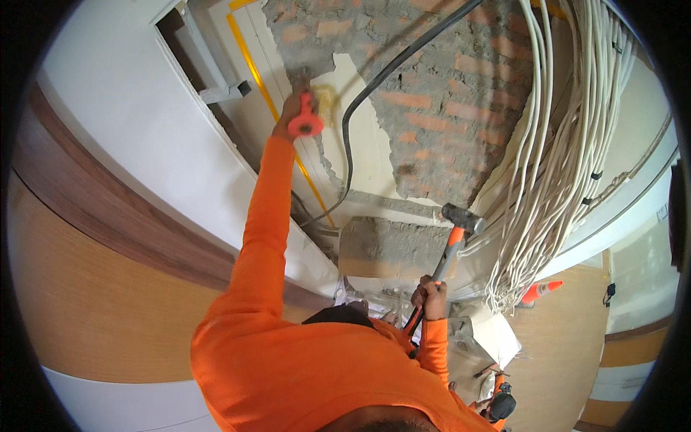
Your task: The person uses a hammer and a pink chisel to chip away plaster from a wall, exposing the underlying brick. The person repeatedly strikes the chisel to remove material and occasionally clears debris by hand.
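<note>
My left hand (290, 112), at the end of an outstretched orange sleeve, grips a chisel with a red hand guard (305, 126). Its blurred metal shank points towards the grey mortar of the brick wall (432, 108); whether the tip touches is unclear. Beside the chisel, a ragged patch of cream plaster (353, 140) with a yellowish stain remains on the wall. Lower and to the right, my right hand (432, 298) is closed around the grey and orange handle of a sledgehammer (447, 256). The steel hammer head (463, 218) is raised, apart from the chisel.
A black cable (372, 86) crosses before the wall. Bundled white cables (556, 162) hang at the right. A wall opening with a metal frame (208, 59) is at upper left. Below are an orange traffic cone (541, 291), debris and a crouching person in a dark cap (502, 406).
</note>
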`<state>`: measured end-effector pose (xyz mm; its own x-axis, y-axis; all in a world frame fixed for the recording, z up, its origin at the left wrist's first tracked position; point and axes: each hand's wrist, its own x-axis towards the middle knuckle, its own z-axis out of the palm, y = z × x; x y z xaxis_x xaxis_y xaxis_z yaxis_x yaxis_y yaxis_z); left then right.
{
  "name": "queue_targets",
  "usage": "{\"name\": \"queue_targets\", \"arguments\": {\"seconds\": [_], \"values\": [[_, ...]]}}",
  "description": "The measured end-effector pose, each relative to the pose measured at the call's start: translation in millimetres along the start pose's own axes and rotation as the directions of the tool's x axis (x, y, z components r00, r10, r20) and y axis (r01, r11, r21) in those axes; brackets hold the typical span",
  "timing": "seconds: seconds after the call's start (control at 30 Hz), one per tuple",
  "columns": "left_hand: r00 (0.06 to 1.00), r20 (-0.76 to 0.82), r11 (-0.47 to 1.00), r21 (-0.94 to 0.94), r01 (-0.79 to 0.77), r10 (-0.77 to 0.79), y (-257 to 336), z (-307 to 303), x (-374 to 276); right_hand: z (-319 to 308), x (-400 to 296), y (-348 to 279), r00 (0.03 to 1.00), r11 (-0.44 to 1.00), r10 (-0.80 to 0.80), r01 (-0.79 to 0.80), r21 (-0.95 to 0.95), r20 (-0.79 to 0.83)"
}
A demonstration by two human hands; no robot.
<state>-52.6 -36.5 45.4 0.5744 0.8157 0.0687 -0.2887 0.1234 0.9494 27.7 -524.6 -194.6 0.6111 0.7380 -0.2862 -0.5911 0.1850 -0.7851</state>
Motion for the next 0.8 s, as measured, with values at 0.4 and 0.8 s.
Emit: {"name": "queue_targets", "arguments": {"seconds": [0.4, 0.8], "values": [[0.982, 0.124, 0.973, 0.199, 0.119, -0.145, 21, -19, -37, -4, 0, 19, 0.997, 0.993, 0.075, -0.075, 0.095, -0.003], [0.890, -0.146, 0.825, 0.334, 0.456, -0.432, -115, -64, -68, -18, -15, 44, 0.985, 0.984, 0.159, -0.152, 0.098, -0.071]]}}
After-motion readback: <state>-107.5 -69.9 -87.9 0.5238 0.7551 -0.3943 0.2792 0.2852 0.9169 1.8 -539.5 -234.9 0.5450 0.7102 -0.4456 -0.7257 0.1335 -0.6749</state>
